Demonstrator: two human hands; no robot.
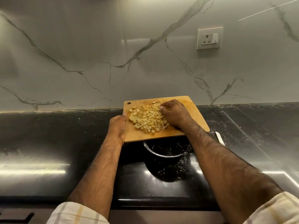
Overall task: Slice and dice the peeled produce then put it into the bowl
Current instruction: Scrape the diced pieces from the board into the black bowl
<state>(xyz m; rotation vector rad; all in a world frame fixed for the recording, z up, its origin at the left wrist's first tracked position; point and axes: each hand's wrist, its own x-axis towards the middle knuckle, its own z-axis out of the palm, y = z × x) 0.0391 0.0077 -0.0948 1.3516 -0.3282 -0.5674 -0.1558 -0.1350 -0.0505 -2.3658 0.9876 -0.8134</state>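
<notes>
A wooden cutting board [192,110] is lifted and tilted over a glass bowl [166,155] on the black counter. A heap of pale yellow diced produce [148,119] lies on the board's middle. My left hand [118,126] grips the board's left edge, thumb on top. My right hand [174,115] rests on the board at the right of the heap, fingers curled against the pieces at the far side. The bowl's far half is hidden under the board.
A white-handled knife [219,137] lies on the counter right of the board. The marble wall behind carries a white socket [209,38]. The counter's front edge runs near my sleeves.
</notes>
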